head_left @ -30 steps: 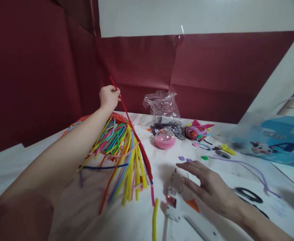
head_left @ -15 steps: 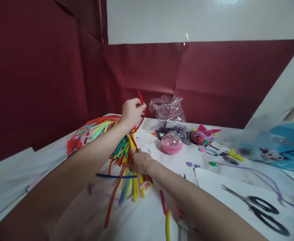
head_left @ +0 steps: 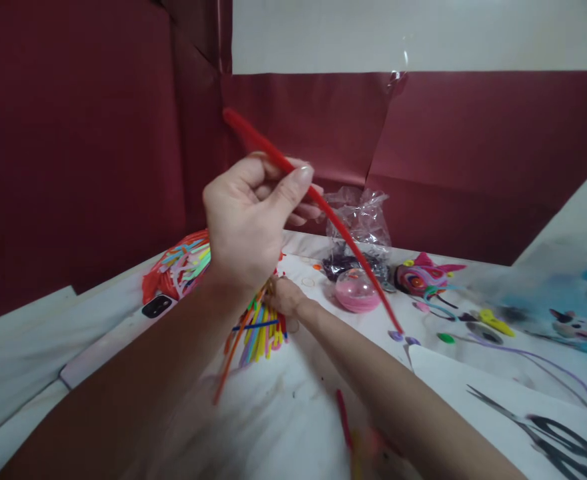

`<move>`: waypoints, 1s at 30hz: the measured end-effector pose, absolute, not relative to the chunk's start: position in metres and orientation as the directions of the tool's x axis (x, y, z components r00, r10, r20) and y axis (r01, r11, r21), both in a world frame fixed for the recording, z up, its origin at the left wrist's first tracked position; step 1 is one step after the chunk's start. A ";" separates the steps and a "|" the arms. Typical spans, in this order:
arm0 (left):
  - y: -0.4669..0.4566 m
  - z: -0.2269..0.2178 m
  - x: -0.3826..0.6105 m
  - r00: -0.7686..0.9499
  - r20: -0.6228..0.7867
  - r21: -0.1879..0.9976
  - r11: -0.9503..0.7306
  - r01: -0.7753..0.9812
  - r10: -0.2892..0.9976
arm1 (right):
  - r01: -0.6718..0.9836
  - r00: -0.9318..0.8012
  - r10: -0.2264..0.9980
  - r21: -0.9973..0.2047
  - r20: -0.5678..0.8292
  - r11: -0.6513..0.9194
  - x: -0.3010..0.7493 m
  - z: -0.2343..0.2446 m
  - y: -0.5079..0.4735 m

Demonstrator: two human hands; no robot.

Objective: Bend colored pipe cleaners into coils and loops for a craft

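Left hand (head_left: 253, 223) raised well above the tabletop (head_left: 273, 420), close to the camera, fingers (head_left: 293, 187) pinching a red pipe cleaner (head_left: 338, 230) between thumb and curled forefinger. The grip sits near the upper end. Long axis runs diagonally: a short tail sticks up and left past the knuckles, and the long free part slopes down and right, its tip hanging just above the tabletop near small purple buttons (head_left: 396, 335). It is clear of the bundle of pipe cleaners (head_left: 258, 330), which lies below and behind the left wrist. Right hand (head_left: 283, 297) is down on that bundle, much nearer to it than the left. Its fingers are buried among the strands; cannot tell whether they grip or only press. Surface is pale cloth or paper, cluttered: phone (head_left: 158, 307) left of the bundle, pink ball (head_left: 356, 291) and crumpled plastic bag (head_left: 361, 220) behind, scissors (head_left: 548, 433) on a white sheet at right. A maroon backdrop (head_left: 73, 133) walls in the corner; light wall above.
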State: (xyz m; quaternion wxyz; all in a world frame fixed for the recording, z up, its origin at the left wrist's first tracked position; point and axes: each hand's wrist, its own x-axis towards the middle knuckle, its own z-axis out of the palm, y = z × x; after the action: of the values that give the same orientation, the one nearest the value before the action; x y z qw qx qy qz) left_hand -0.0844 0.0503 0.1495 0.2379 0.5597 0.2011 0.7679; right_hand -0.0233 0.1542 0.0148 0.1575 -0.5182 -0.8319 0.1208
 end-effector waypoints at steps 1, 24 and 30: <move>0.054 0.148 -0.086 -0.259 0.737 0.591 -0.781 -0.204 0.625 | 0.807 -0.430 0.893 -0.384 0.137 0.448 -0.015 0.020 0.149; 0.070 0.057 0.041 0.066 0.122 0.847 -0.069 -0.527 0.990 | -0.225 0.220 0.949 -0.934 0.228 0.276 0.168 0.037 0.041; 0.069 0.042 0.050 0.127 0.053 0.901 0.007 -0.435 0.990 | -0.316 0.237 0.947 -0.905 0.215 0.285 0.174 0.030 0.050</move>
State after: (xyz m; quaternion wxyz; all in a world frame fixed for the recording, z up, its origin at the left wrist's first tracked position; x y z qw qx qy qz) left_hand 0.0496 0.0695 0.0425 0.6257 0.4148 0.3350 0.5695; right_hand 0.1744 0.0496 0.0299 0.6873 -0.3826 -0.4123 0.4596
